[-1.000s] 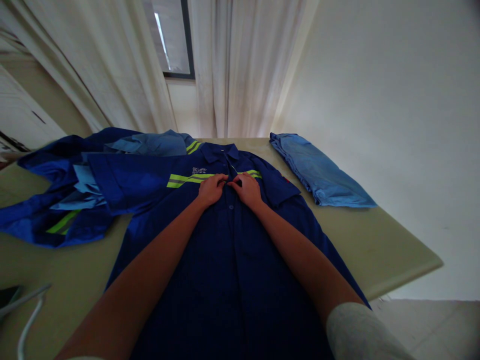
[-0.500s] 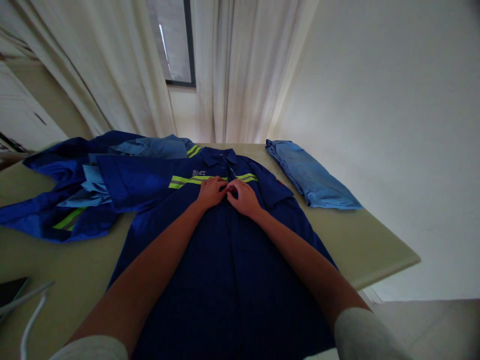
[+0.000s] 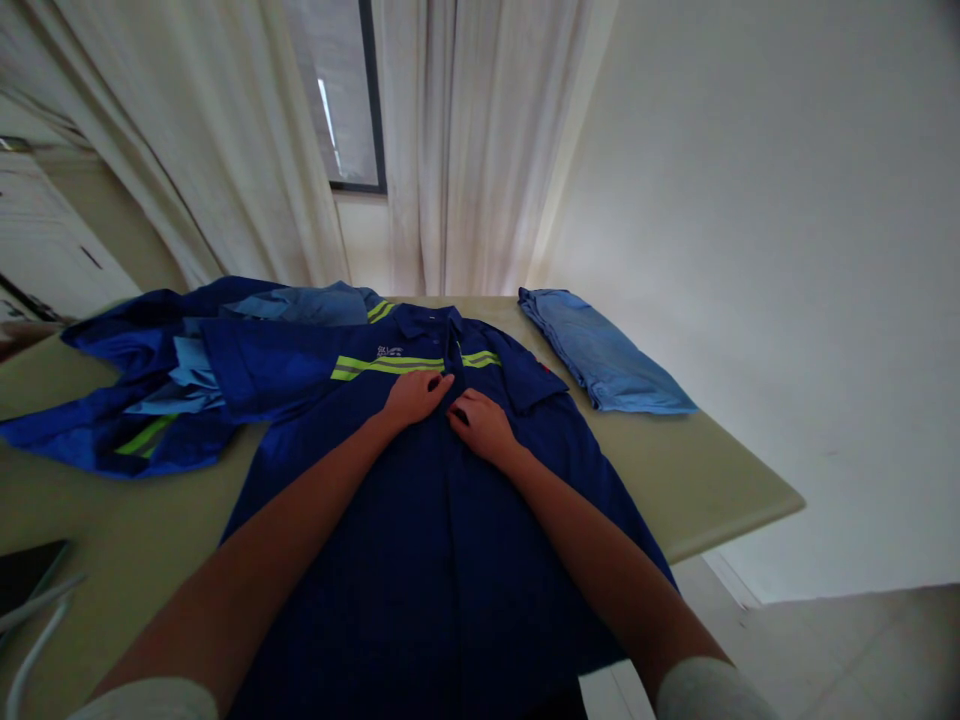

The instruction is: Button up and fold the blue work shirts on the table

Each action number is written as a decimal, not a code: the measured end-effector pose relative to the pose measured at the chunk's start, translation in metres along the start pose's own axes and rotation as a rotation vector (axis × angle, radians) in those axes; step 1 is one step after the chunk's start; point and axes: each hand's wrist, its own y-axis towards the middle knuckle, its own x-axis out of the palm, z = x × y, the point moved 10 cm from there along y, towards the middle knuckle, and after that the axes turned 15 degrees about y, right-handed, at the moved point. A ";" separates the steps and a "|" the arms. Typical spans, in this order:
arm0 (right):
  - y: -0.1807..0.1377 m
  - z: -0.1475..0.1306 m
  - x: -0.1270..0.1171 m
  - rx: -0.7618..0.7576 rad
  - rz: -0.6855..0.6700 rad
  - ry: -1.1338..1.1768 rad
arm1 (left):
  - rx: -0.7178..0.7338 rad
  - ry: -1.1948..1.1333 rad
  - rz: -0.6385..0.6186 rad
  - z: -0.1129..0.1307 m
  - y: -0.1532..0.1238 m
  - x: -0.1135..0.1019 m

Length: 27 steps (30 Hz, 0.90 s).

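A dark blue work shirt (image 3: 390,540) with yellow-green reflective bands lies spread face up, its collar at the far side and its hem toward me. At the front placket, just below the chest band, my left hand (image 3: 415,397) has its fingers closed on the left side of the cloth edge. Slightly lower and to the right, my right hand (image 3: 484,425) pinches the placket with curled fingers. A small gap separates the two hands. Any button between the fingertips is too small to make out. Above the hands the placket stands slightly parted toward the collar.
More blue garments with bands (image 3: 165,420) lie heaped at the left. A folded light blue garment (image 3: 607,350) rests at the right of the table (image 3: 720,470). A dark flat device (image 3: 30,575) and a white cable (image 3: 37,650) sit at the near left. Curtains and a wall stand behind.
My hands were together at the chest band; now they are a little apart and slightly lower along the placket. The view has shifted a little to the right.
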 end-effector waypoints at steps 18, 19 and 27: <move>0.014 0.036 -0.009 0.002 0.143 0.301 | 0.101 -0.195 0.075 0.010 -0.008 0.012; 0.018 0.036 -0.008 -0.023 0.121 0.311 | 0.165 -0.076 0.085 0.014 -0.010 0.012; 0.036 0.009 -0.005 -0.178 0.021 0.226 | 0.166 0.253 -0.028 -0.008 0.023 0.023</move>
